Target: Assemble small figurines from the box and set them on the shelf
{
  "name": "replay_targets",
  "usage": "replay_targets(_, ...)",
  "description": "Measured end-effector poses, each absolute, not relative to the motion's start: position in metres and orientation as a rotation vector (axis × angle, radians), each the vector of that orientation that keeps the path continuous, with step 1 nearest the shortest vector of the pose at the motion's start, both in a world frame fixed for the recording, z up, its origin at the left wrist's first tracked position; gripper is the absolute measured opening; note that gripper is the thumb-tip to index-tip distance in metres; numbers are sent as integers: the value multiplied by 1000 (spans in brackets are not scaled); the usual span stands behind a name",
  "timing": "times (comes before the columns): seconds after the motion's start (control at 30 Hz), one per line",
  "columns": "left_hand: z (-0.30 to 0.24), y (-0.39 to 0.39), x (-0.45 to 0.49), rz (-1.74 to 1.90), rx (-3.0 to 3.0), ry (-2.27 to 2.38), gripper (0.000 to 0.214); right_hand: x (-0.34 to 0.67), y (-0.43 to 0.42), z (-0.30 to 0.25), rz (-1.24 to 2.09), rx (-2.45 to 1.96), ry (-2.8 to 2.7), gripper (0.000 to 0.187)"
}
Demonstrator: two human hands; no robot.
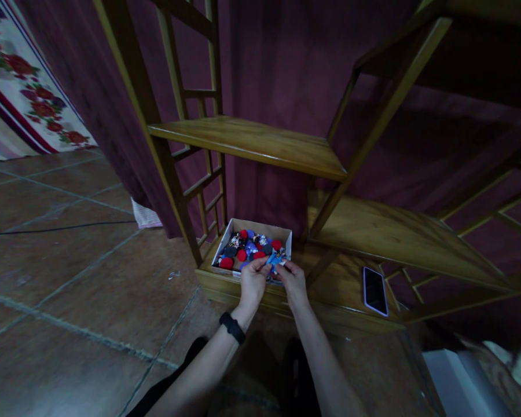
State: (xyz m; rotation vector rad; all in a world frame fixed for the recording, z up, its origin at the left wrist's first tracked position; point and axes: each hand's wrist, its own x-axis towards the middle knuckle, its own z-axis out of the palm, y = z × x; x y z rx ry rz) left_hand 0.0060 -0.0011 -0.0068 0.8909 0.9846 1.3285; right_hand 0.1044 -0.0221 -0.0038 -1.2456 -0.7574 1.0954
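Both of my hands meet over the near right corner of a shallow cardboard box [226, 233]. Between my fingertips is a small blue-and-white piece [276, 260], too small to make out exactly. My left hand [252, 282], with a black band on its wrist, pinches it from the left. From the other side, my right hand [294, 281] pinches it too. Inside the box lie several small figure-like pieces with round red, purple and dark grey parts, such as a red disc [226, 263]. My hands hide the box's near right corner.
The box stands on the low base of a wooden shelf unit [247, 142], whose slanted posts and shelves rise around it. To the right lies a phone [375, 291] in a light purple case. A dark red curtain [278, 69] hangs behind. A cable [61, 228] crosses the tiled floor.
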Motion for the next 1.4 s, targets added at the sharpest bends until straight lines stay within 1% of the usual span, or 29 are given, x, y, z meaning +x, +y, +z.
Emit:
replay_targets(0.13, -9, -1, 5, 1312, 862, 985, 18, 104, -22, -4, 1105, -1235, -732, 35)
replay_targets(0.4, -5, 7, 2, 1276, 895, 971, 17, 101, -21, -2, 1132, -1241, -744, 36)
replay_targets(0.57, -1, 11, -2, 1229, 657, 1007, 22, 107, -21, -4, 1143, -1312, -672, 41)
replay_targets(0.7, 3, 14, -9, 1120, 501, 1025, 21, 112, -21, -6, 1065, -1327, -724, 38)
replay_targets(0.83, 7, 14, -14, 1038, 501, 1021, 15, 109, -22, -3, 1167, -1209, -698, 39)
replay_targets(0.97, 9, 13, -14, 998, 502, 999, 9, 106, -22, -5, 1225, -1113, -627, 32)
replay_targets(1.17, 10, 12, -15, 942, 482, 908, 14, 110, -21, -11, 1260, -1058, -554, 27)
replay_targets(1.4, 6, 13, -16, 985, 473, 915, 12, 109, -21, -13, 1266, -1021, -508, 24)
